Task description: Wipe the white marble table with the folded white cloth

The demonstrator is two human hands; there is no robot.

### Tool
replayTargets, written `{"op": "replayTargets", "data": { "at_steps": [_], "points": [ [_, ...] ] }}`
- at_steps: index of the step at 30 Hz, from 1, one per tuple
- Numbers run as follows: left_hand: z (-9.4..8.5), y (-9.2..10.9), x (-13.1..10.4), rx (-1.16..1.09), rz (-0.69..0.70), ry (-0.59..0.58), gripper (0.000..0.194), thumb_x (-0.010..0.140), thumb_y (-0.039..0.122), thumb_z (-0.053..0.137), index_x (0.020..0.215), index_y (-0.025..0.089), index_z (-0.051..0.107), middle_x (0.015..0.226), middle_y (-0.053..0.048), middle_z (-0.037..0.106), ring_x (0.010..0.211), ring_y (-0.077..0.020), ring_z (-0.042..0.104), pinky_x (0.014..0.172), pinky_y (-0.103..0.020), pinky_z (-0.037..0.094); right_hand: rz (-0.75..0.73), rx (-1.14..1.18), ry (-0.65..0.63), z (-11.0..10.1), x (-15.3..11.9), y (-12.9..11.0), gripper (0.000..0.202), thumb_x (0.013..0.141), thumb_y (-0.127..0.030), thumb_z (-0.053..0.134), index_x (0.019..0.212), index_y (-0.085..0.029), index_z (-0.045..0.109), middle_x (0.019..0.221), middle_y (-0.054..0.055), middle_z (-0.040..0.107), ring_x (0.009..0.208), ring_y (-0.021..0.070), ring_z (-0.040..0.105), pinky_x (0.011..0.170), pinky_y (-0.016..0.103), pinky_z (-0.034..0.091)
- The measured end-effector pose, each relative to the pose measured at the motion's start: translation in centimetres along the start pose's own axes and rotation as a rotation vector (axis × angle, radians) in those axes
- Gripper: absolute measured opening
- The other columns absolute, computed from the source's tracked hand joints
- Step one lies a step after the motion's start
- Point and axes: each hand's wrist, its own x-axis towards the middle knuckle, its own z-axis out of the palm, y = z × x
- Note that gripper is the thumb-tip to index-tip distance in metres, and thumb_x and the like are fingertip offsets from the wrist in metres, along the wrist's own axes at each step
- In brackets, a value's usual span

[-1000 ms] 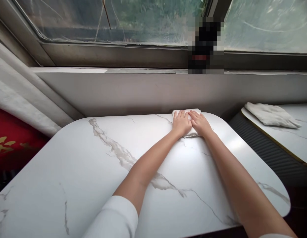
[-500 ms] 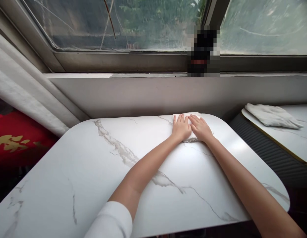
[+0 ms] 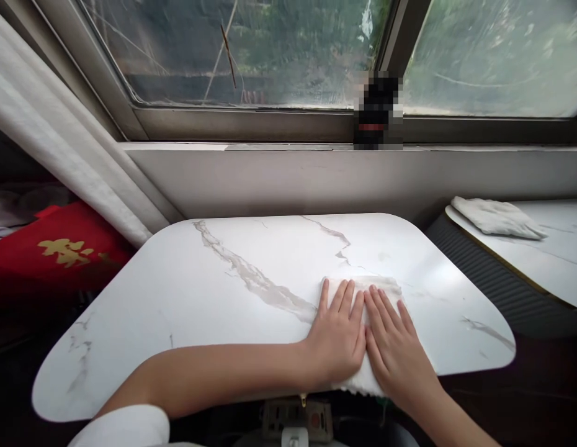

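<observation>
A white cloth [image 3: 370, 380] lies spread on the white marble-patterned tabletop [image 3: 251, 248], at its near edge right of the middle. Pressed flat on the cloth is my left hand [image 3: 337, 332], fingers stretched out and slightly spread. My right hand [image 3: 398, 341] rests flat beside it, touching it near the thumbs, with its fingers extended too. Neither hand grips the cloth. Its far edge shows beyond the fingertips and a strip hangs at the near side; the part under the palms is hidden.
On a second marble-patterned table [image 3: 568, 223] at the right lies a folded white cloth [image 3: 497, 217]. A window [image 3: 251, 49] and its sill stand behind the tabletop. At the left are a pale curtain [image 3: 69, 130] and a red cloth with gold characters [image 3: 107, 236].
Both hands have drawn the white cloth from the tabletop's far edge back to its near edge. My left elbow has bent outward. The view has shifted slightly.
</observation>
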Motion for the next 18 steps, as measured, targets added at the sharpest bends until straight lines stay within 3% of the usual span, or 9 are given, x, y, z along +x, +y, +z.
{"op": "replayTargets", "data": {
  "at_steps": [4, 8, 14, 18],
  "points": [
    [-1.1, -0.3, -2.7, 0.008, 0.035, -0.037, 0.054, 0.097, 0.032, 0.021, 0.145, 0.008, 0.024, 0.151, -0.014, 0.019, 0.14, -0.0277, 0.01, 0.113, -0.05, 0.007, -0.034, 0.036, -0.001, -0.8, -0.9, -2.3, 0.076, 0.086, -0.025, 0.034, 0.148, -0.014, -0.009, 0.15, 0.012, 0.026, 0.137, 0.029, 0.025, 0.109, 0.054, 0.024],
    [-1.4, -1.7, -2.6, -0.009, -0.014, -0.081, 0.053, 0.096, 0.031, 0.023, 0.144, 0.008, 0.025, 0.151, -0.013, 0.02, 0.14, -0.0262, 0.014, 0.113, -0.048, 0.011, -0.061, 0.028, -0.019, -0.2, 0.4, -2.9, 0.075, 0.086, -0.024, 0.033, 0.148, -0.009, -0.007, 0.148, 0.016, 0.029, 0.138, 0.0297, 0.022, 0.108, 0.055, 0.023],
    [-0.6, -6.5, 1.7, 0.004, -0.204, -0.013, 0.049, 0.094, 0.025, 0.027, 0.141, 0.013, 0.033, 0.15, -0.008, 0.028, 0.138, -0.0199, 0.022, 0.115, -0.044, 0.011, 0.008, 0.061, -0.131, 2.3, 7.3, -2.3, 0.058, 0.089, -0.023, 0.025, 0.144, -0.006, 0.027, 0.147, 0.015, 0.032, 0.138, 0.0279, 0.023, 0.11, 0.053, 0.02],
    [-0.4, -11.5, 6.1, 0.022, -0.344, 0.063, 0.044, 0.094, 0.025, 0.028, 0.136, 0.019, 0.041, 0.147, -0.004, 0.036, 0.134, -0.0174, 0.029, 0.114, -0.04, 0.014, 0.062, 0.121, -0.148, 4.7, 14.0, -1.6, 0.055, 0.09, -0.024, 0.022, 0.141, -0.005, 0.034, 0.147, 0.015, 0.033, 0.137, 0.0255, 0.025, 0.111, 0.048, 0.019]
  ]
}}
